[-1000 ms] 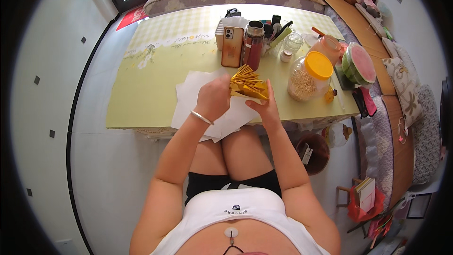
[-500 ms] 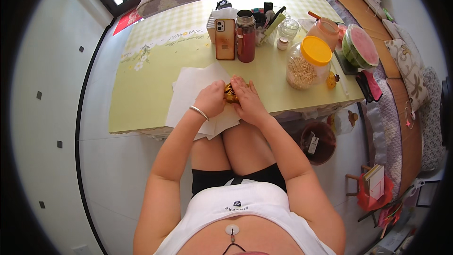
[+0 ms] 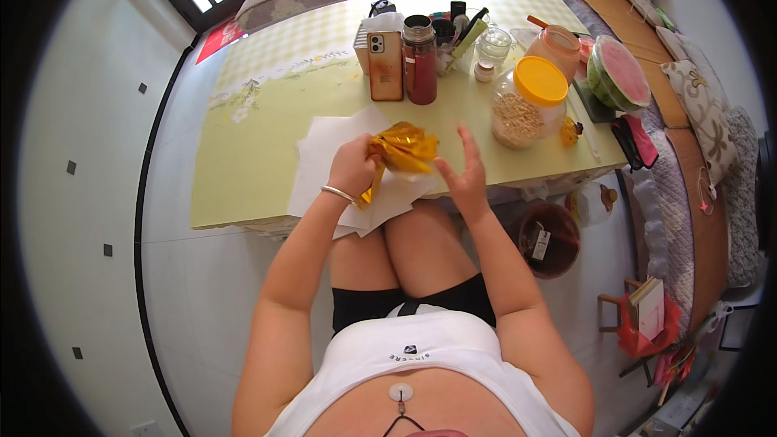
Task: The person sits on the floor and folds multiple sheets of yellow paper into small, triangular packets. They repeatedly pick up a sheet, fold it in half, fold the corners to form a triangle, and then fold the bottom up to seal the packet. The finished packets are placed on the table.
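Note:
My left hand is closed on a crumpled piece of shiny gold foil, gripping it near its left end. One strip of the foil hangs below the fist, and the rest fans out to the right. My right hand is raised just right of the foil, its fingers apart and holding nothing. Loose white paper sheets lie overlapping under the left hand, some reaching over the table's near edge.
On the table stand a phone, a dark red bottle, a yellow-lidded jar, a glass cup, a pink jar and a cut watermelon. A brown bin sits below the right edge.
My right hand has come off the foil and moved right, its fingers opening. The gold foil, earlier bunched between both hands, now spreads out loosely from my left hand.

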A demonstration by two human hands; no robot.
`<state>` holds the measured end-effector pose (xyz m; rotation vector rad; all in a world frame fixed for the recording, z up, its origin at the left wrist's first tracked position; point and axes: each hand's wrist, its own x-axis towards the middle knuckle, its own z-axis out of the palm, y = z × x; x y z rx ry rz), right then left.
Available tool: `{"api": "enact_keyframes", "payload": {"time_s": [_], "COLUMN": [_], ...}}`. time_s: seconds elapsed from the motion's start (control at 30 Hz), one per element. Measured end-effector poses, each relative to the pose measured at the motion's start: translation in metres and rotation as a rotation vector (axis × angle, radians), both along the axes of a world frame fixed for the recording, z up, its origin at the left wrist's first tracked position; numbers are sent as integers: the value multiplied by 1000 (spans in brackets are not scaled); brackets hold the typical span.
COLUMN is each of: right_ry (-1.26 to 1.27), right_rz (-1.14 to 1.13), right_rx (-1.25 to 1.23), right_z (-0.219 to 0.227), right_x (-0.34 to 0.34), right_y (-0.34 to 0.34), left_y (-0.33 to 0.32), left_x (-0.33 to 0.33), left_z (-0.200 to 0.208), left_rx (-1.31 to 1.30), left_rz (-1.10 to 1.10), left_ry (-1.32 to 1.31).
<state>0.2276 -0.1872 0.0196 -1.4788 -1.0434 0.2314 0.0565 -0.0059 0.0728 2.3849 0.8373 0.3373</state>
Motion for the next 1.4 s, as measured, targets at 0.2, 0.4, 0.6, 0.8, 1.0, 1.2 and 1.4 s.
{"api": "enact_keyframes", "payload": {"time_s": [0.2,0.4,0.6,0.8,1.0,1.2,1.4], "right_ry": [531,1094,1421,1313,1040,778,653], "right_rz": [195,401,449,449,469,406,429], "right_rx": [158,175,222,177,81,114,-9], "right_z": [-4,28,46,38,46,48,56], "right_x": [-34,-47,-62,-67,-78,-86,-82], "right_y": [1,18,17,18,16,20,17], "left_y": [-15,-67,-76,-70,-56,-68,-56], "left_x": [-7,-9,-17,-21,-30,-29,-40], "left_z": [-7,2,4,15,0,0,-27], "left_rx": [-764,-1035,-1256,-1210,-1306,-1404,-1465], "left_rz": [139,25,-26,18,-54,-91,-132], "left_ry": [-670,-750,-797,-641,-692,-831,-783]}}
